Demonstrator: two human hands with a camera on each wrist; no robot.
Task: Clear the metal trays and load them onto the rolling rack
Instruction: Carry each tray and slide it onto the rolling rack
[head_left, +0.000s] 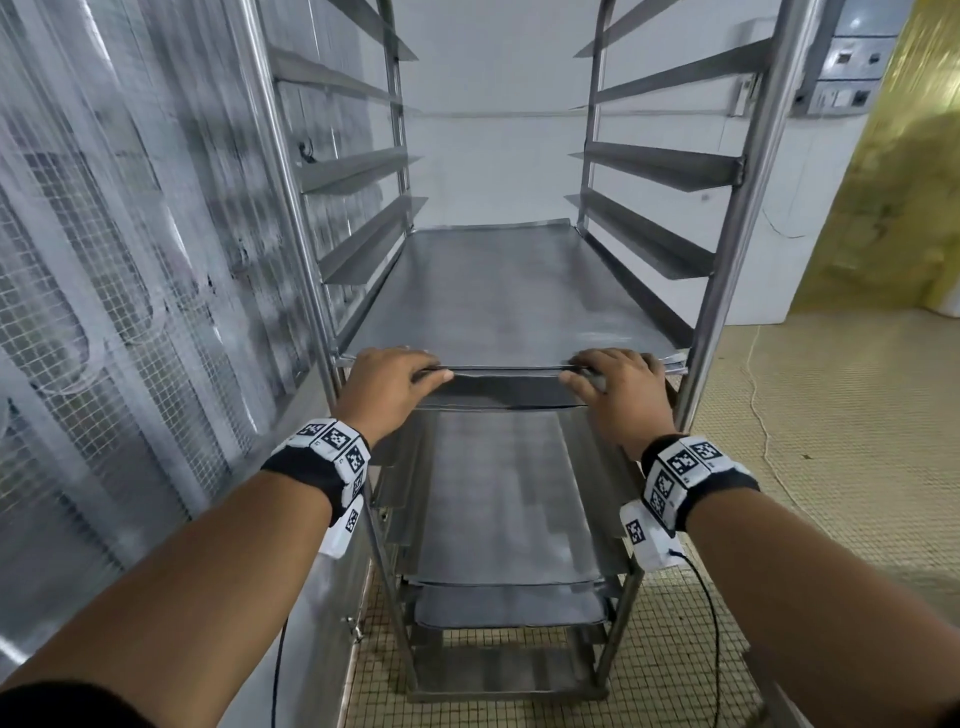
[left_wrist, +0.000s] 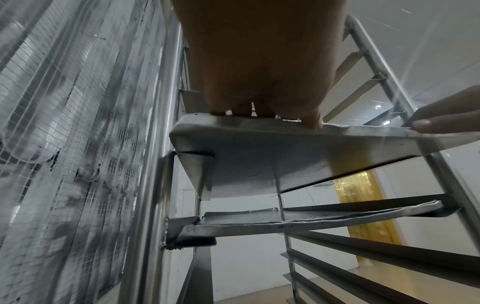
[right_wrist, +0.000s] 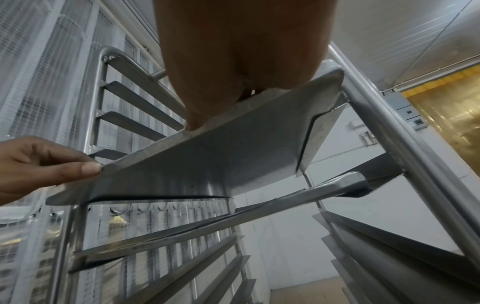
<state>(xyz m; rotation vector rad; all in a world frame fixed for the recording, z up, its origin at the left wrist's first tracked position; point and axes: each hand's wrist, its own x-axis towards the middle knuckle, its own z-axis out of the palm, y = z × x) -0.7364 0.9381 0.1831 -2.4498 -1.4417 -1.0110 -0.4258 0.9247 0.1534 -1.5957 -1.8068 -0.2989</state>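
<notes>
A flat metal tray (head_left: 509, 296) lies on a pair of side rails of the steel rolling rack (head_left: 727, 260), at about waist height. My left hand (head_left: 395, 379) grips the left part of the tray's near rim, fingers over the top and thumb against the front lip. My right hand (head_left: 618, 384) grips the right part of the rim the same way. From below, the left wrist view shows the tray (left_wrist: 259, 160) resting on the left rail under my left hand (left_wrist: 259, 82). The right wrist view shows the tray (right_wrist: 207, 164) under my right hand (right_wrist: 233, 72).
Two more trays (head_left: 498, 493) (head_left: 509, 605) sit on lower rails. Bare rails (head_left: 665, 161) run up both sides above. A wire-mesh partition (head_left: 104, 260) stands close on the left. A yellow strip curtain (head_left: 893, 182) hangs at the right, and a white cable (head_left: 758, 395) trails over the tiled floor.
</notes>
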